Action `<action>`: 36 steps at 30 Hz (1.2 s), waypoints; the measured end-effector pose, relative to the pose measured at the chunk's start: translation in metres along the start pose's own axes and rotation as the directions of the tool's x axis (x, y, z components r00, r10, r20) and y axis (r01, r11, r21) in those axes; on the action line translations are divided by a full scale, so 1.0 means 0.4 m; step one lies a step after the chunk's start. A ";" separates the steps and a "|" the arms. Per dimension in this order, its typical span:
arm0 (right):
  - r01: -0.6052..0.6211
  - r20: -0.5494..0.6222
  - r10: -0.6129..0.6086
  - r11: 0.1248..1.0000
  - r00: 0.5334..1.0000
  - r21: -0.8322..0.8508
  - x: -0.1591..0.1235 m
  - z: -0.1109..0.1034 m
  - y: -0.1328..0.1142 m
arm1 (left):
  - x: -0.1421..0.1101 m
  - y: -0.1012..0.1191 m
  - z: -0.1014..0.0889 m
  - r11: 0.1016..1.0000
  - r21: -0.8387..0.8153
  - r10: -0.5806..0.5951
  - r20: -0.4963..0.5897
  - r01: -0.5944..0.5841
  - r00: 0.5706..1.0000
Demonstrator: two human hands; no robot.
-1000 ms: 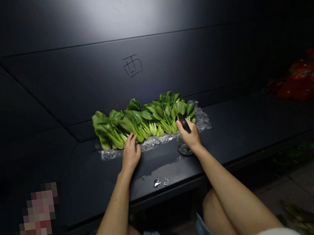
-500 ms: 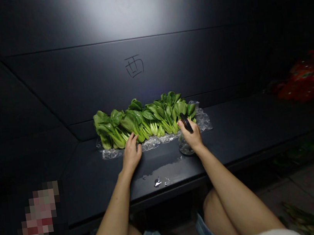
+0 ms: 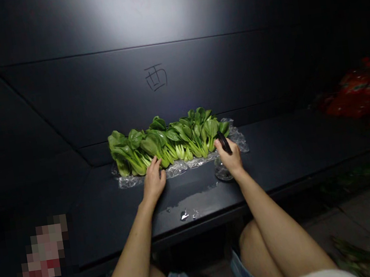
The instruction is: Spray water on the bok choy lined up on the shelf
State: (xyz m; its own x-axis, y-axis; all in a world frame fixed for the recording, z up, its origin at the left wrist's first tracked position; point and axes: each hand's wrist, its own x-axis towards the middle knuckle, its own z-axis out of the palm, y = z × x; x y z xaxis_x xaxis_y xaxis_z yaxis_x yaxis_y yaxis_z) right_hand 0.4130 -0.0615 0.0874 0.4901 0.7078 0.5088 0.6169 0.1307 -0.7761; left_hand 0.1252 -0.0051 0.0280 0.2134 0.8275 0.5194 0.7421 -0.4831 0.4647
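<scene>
A row of several green bok choy (image 3: 168, 143) lies on clear plastic bubble wrap (image 3: 237, 142), with pale stems toward me and leaves toward the wall. My left hand (image 3: 154, 182) rests open at the front of the row, fingertips on the wrap by the stems. My right hand (image 3: 231, 157) is shut on a spray bottle (image 3: 223, 170), whose black trigger head (image 3: 224, 143) shows above the fingers. The bottle's clear body sits low by the wrap's front edge.
The dark table (image 3: 113, 213) has a wet patch (image 3: 193, 200) and droplets near its front edge. A dark wall with a hand-drawn character (image 3: 156, 77) stands behind it. Red packages (image 3: 361, 95) lie far right, a pixelated object (image 3: 40, 259) lower left.
My right hand has shifted to the right with the spray bottle. My left hand stays almost where it was.
</scene>
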 end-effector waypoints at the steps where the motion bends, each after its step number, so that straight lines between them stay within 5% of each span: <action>1: 0.005 -0.003 -0.005 1.000 1.000 0.007 -0.001 0.000 0.000 | 0.000 -0.001 0.000 1.000 0.001 -0.001 -0.002 0.001 1.000; 10: -0.003 -0.029 0.003 1.000 1.000 -0.017 -0.004 0.005 -0.004 | 0.000 -0.003 0.002 1.000 0.005 0.008 0.004 -0.008 1.000; 36: 0.099 0.125 -0.107 0.993 0.986 0.069 -0.054 0.056 -0.064 | -0.001 -0.009 0.005 1.000 -0.027 0.010 -0.041 -0.011 0.999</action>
State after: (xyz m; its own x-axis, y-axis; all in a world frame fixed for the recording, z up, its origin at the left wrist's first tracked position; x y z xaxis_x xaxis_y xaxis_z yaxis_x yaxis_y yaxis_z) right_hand 0.3727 -0.0646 0.0880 0.3407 0.7709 0.5383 0.6180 0.2478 -0.7461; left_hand 0.1239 -0.0032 0.0245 0.1945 0.8100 0.5532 0.7222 -0.4999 0.4780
